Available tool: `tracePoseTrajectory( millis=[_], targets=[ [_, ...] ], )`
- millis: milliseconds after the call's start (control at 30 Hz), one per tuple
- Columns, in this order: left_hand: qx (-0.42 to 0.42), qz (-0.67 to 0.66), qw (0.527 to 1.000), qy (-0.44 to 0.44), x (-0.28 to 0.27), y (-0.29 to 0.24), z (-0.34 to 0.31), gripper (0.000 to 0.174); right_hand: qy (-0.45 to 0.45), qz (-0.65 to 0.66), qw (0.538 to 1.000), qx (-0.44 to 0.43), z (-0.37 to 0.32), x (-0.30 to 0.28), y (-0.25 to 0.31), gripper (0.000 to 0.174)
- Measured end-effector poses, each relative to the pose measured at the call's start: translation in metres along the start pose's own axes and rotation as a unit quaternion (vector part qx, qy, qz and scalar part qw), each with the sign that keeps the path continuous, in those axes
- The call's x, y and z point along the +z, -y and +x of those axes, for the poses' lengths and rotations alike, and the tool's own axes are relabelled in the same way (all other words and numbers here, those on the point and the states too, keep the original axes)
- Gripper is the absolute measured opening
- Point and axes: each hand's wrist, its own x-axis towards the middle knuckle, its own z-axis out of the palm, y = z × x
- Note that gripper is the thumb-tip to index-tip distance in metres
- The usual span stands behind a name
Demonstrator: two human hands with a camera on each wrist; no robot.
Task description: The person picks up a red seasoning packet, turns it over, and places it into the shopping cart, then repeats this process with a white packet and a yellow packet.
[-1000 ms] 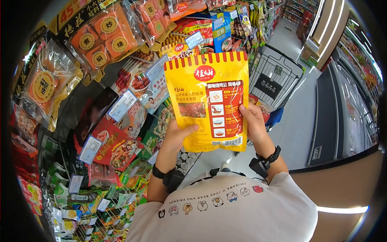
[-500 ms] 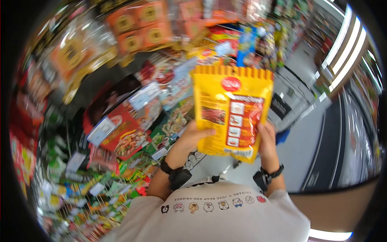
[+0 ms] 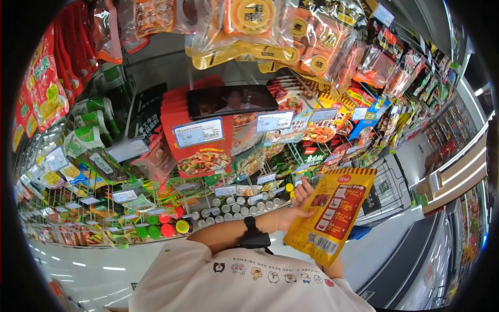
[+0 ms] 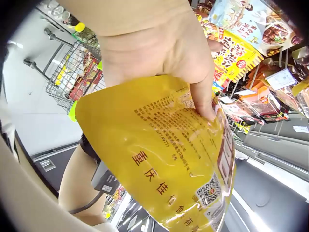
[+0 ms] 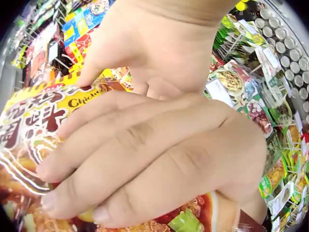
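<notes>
A yellow seasoning packet (image 3: 332,216) with a striped top edge hangs tilted in front of the shirt in the head view, its printed back facing up. My left hand (image 3: 285,216) grips its left side, thumb on the back. Across the pictured front lie the left fingers (image 5: 120,159) in the right wrist view. Most of my right hand (image 5: 166,63) is behind the packet in the head view, with fingertips (image 3: 301,192) showing past the left edge. Its thumb lies at the striped edge in the right wrist view, and its fingers are partly hidden.
Hanging packets on hooks fill the rack, with a red packet (image 3: 201,151) and price tags at its middle. A dark screen (image 3: 234,101) sits above them. Jars (image 3: 228,210) line the lowest shelf. A shopping cart (image 3: 384,184) stands in the aisle, and a dark freezer case (image 3: 410,260) is at right.
The head view has swung left toward the rack. The packet sits lower and more to the right, tilted. My right hand has left the packet's right edge and moved behind it.
</notes>
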Motion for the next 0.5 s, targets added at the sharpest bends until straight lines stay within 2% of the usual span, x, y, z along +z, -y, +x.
tracePoseTrajectory(
  millis=[33,100,167,200,233,300,333,367,400,467,500],
  targets=[
    [0.024,0.020,0.999,-0.038,-0.006,0.004,-0.003,0.050,0.023,0.016,1.000,-0.010,0.001,-0.010,-0.008,0.061],
    [0.025,0.018,0.999,-0.015,-0.013,0.006,-0.012,0.046,0.061,0.033,0.997,-0.040,0.001,-0.007,-0.017,0.055],
    [0.009,0.018,1.000,0.020,-0.020,0.008,-0.022,0.045,0.029,0.025,0.997,-0.065,-0.007,-0.006,-0.023,0.057],
    [0.005,0.025,1.000,0.008,-0.019,0.009,-0.028,0.045,0.015,0.021,0.997,-0.076,-0.008,-0.002,-0.027,0.058],
    [0.003,0.033,0.999,-0.004,-0.018,0.010,-0.034,0.045,-0.035,0.031,0.995,-0.085,-0.013,0.012,-0.031,0.050],
    [-0.011,0.056,0.998,-0.038,-0.010,0.009,-0.047,0.048,-0.031,0.122,0.990,-0.055,-0.016,0.016,-0.028,0.036],
    [-0.031,0.064,0.997,-0.026,-0.015,0.005,-0.049,0.048,-0.028,0.169,0.985,-0.039,-0.016,0.019,-0.030,0.029],
    [-0.052,0.069,0.996,-0.015,-0.024,0.003,-0.050,0.048,-0.103,0.218,0.969,-0.060,-0.016,0.024,-0.031,0.022],
    [-0.073,0.073,0.995,-0.004,-0.031,0.002,-0.054,0.048,-0.117,0.188,0.973,-0.072,-0.015,0.017,-0.032,0.020],
    [-0.074,0.237,0.965,-0.082,-0.036,-0.012,-0.067,0.046,-0.148,0.128,0.976,-0.095,-0.019,-0.007,-0.027,0.018],
    [-0.036,0.309,0.943,-0.118,-0.039,-0.013,-0.069,0.040,-0.170,0.027,0.978,-0.122,-0.017,-0.002,-0.026,0.015]
  ],
)
